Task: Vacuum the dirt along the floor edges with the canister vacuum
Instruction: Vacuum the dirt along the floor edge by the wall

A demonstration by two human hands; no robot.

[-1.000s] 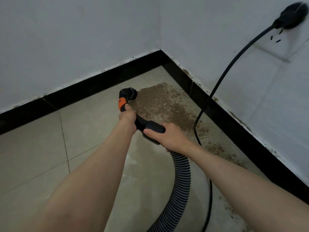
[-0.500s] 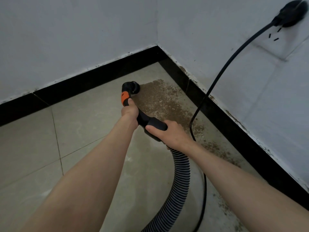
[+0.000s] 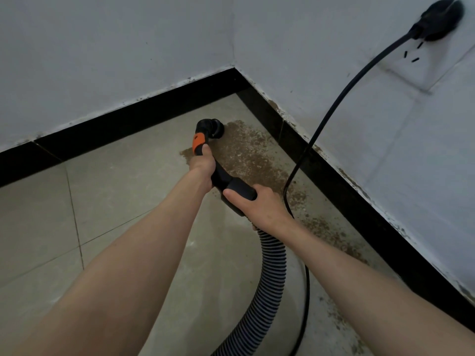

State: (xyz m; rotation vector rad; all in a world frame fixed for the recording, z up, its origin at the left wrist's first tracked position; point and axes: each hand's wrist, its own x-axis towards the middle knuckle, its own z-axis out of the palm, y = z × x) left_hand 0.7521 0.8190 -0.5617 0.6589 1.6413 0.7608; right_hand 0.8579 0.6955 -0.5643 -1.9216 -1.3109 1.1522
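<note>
The ribbed hose [image 3: 264, 286] is curving up from the bottom edge across the tiled floor [image 3: 108, 191], with the black cord [image 3: 305, 291] lying just beside it on the right. The right hand [image 3: 259, 206] is gripping the black handle [image 3: 239, 190] where the hose is joining it, fingers curled round and thumb lying along the top. Ahead of it the left hand [image 3: 204, 164] is clenching the narrower neck just below the orange collar [image 3: 198, 142]. The nozzle [image 3: 212, 127] is resting at the left edge of the brown dirt [image 3: 246, 155], which is spreading toward the corner and trailing back along the right skirting [image 3: 359, 201]. The cord is rising up the right wall [image 3: 334, 60] to a plug [image 3: 439, 19] in a socket.
</note>
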